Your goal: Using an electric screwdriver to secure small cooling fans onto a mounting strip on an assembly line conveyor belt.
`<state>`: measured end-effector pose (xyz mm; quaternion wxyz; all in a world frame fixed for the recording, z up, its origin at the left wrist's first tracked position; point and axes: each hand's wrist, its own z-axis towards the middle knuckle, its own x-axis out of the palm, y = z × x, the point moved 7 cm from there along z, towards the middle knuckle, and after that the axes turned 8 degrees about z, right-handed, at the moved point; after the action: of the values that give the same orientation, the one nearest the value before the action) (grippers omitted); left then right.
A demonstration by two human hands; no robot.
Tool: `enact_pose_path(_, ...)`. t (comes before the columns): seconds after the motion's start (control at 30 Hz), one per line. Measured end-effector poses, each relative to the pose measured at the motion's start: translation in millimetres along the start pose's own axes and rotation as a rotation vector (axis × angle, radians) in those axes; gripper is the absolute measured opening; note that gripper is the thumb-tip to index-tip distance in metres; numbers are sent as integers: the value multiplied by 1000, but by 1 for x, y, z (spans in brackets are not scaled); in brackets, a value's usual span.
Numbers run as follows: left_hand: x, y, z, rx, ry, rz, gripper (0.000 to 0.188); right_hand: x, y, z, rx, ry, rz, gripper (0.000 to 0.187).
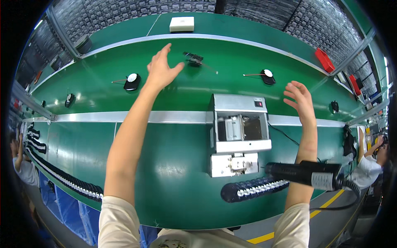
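Observation:
My left hand (162, 71) reaches over the green belt (231, 53) with its fingers spread and nothing in them. Just right of its thumb is a small black part (193, 59) with a thin wire, slightly blurred. My right hand (300, 100) hovers above the belt's near side, fingers apart and loosely bent, holding nothing. Beyond it and to its left rests a black piece with a white disc (268, 77) and a thin wire. A similar black piece (131, 82) lies left of my left forearm. Between my arms stands a grey bench machine (240, 128) with a red switch.
A row of stacked black parts with white discs (256, 189) lies near the table front. A black cylindrical tool (306, 173) crosses over my right forearm. Another long row (62, 175) curves along the left edge. A white box (182, 24) and red bin (324, 60) sit on the far shelf.

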<state>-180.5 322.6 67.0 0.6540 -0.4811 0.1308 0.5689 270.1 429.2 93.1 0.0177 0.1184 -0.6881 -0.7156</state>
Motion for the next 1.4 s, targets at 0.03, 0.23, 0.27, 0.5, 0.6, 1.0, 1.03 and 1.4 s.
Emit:
enact_pose_path(0.03, 1, 14, 5, -29, 103, 113, 90, -5, -14, 22, 7, -54, -108, 78)
enact_pose_path(0.23, -55, 110, -9, -161, 435, 330, 100, 5, -83, 117, -249, -192, -602, 114)
enact_pose_path(0.27, -61, 129, -14, -164, 458, 283, 100, 16, -86, 122, -265, -206, -662, 112)
enact_pose_path(0.5, -31, 110, -34, -142, 410, 228, 73, 13, -80, 102, -226, -211, -871, 85)
enact_pose_path(0.6, -28, 92, -41, -148, 451, 257, 69, -20, -75, 77, -127, -159, -870, 81)
enact_pose_path(1.0, -89, 15, -149, 28, 878, 592, 84, 83, 113, -127, -241, 490, -109, 75)
enact_pose_path(1.03, -94, 21, -156, -10, 869, 578, 86, 94, 118, -131, -256, 527, -162, 75)
enact_pose_path(1.4, -159, 38, -183, -169, 691, 570, 87, 177, 139, -128, -433, 719, -158, 80)
